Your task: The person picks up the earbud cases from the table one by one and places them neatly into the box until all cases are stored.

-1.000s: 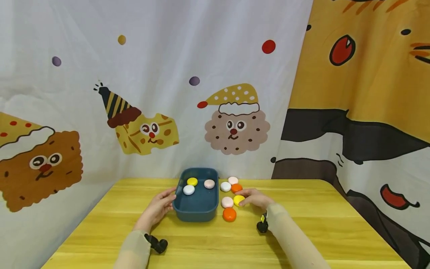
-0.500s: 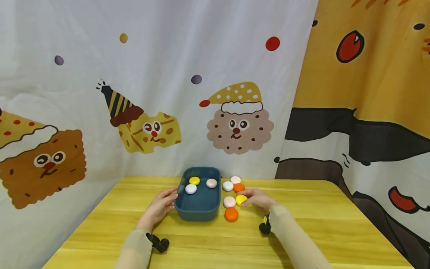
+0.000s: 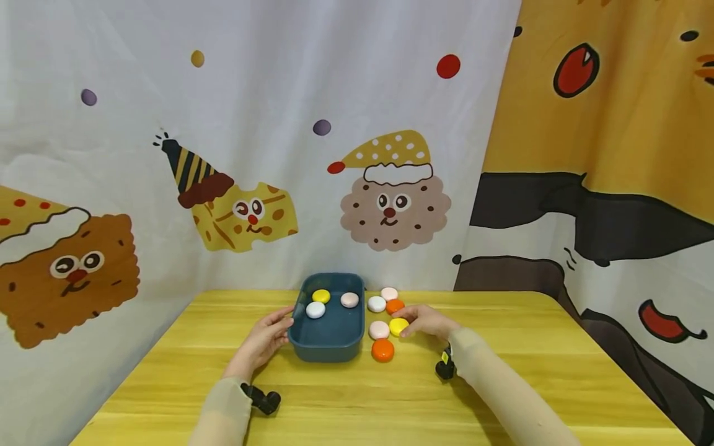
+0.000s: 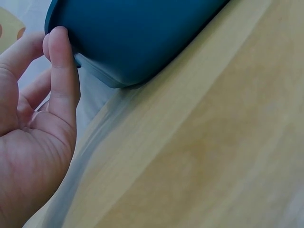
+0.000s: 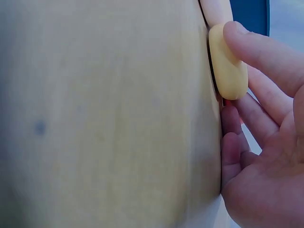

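In the head view my left hand (image 3: 264, 341) is at the left side of a dark teal box (image 3: 328, 353). Its thumb and fingertips touch the outer wall near the rim, as the left wrist view also shows. Inside the box lie a yellow disc (image 3: 320, 296), a white disc (image 3: 315, 310) and a pale pink disc (image 3: 349, 300). To the box's right, my right hand (image 3: 429, 322) pinches another smooth, rounded yellow disc (image 5: 229, 64) between thumb and fingers. That disc sits on the table beside a pale pink disc (image 3: 379, 330).
An orange disc (image 3: 382, 350) lies nearest me. Farther back, a white disc (image 3: 376, 304), a second pink disc (image 3: 388, 293) and a second orange disc (image 3: 395, 306) are grouped together. The wooden table (image 3: 334, 402) meets a printed curtain (image 3: 251, 93) behind.
The right hand has shifted slightly rightward about the yellow disc, exposing more of it from above. Discs and box keep their places, and the left hand stays put. The head view moves a little.
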The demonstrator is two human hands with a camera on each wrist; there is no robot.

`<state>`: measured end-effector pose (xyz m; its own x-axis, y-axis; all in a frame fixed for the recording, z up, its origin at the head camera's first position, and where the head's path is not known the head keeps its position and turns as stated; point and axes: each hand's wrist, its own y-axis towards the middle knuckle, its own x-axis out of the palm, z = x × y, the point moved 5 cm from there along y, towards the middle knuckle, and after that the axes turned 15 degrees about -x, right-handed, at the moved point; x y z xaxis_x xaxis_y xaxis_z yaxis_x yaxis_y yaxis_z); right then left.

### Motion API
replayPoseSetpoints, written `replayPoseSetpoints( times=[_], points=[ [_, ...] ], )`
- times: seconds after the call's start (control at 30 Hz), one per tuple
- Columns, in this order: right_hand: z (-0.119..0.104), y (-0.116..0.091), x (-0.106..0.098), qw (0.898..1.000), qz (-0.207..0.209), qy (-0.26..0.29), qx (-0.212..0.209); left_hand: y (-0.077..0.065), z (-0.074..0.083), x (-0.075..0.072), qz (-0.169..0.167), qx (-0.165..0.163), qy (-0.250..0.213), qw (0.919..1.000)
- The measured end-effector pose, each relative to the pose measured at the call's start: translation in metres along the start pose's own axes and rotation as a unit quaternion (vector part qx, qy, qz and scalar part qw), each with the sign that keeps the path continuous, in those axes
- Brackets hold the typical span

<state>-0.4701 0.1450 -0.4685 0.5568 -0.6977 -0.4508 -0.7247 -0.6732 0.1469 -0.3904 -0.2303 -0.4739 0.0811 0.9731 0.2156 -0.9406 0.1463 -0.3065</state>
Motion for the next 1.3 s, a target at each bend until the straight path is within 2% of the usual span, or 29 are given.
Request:
replayPoseSetpoints(
  times=[0.5,0.77,0.93,1.07,1.3],
  points=[
    [-0.006,-0.007,-0.005,1.000,0.007,-0.018,-0.021,0.001,-0.003,0.002,-0.004,-0.005,0.002,1.0000],
    [-0.016,0.000,-0.007,0.999,-0.003,-0.033,-0.023,0.000,-0.002,0.001,-0.007,-0.002,0.006,1.0000],
    [-0.023,0.004,-0.010,0.999,0.011,-0.035,-0.014,0.000,-0.002,0.001,-0.002,-0.003,-0.003,1.0000],
    [-0.027,0.004,-0.011,0.999,0.019,-0.031,-0.018,0.001,-0.001,0.001,-0.005,-0.001,-0.006,1.0000],
    [-0.033,0.007,-0.013,0.999,0.009,-0.038,-0.030,0.001,-0.001,0.000,-0.002,0.002,0.003,1.0000]
  ],
)
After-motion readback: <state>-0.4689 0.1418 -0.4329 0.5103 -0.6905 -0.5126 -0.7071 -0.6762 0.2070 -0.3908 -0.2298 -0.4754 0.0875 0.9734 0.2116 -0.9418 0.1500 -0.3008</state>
